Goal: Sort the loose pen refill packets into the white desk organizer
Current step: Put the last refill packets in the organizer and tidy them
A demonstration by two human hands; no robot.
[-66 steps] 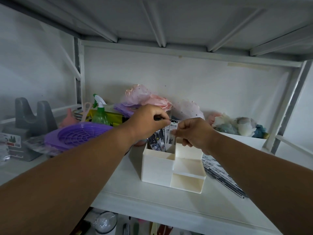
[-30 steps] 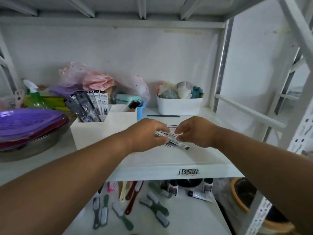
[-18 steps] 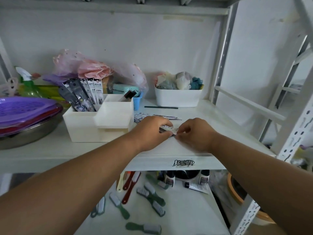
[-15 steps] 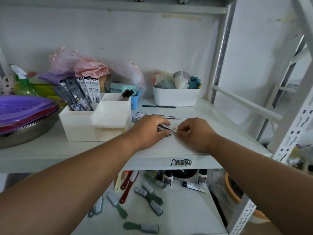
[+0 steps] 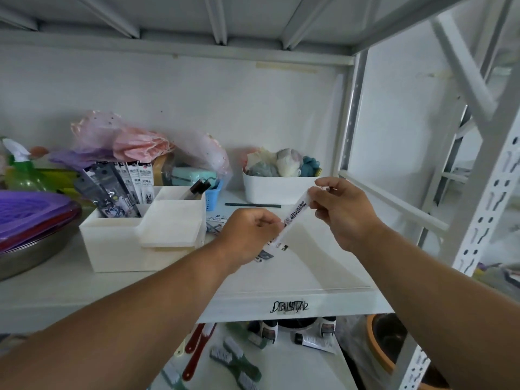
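White refill packet (image 5: 295, 218) is pinched between my left hand (image 5: 247, 239) and right hand (image 5: 342, 212); next, carry it left into the white desk organizer (image 5: 118, 246).

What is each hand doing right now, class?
Left hand: closed on the lower end of the refill packet.
Right hand: pinching the same packet's upper end.

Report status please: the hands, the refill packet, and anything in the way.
Left hand and right hand both pinch one refill packet, tilted, above the shelf. White organizer at left, packets already inside. Path clear.
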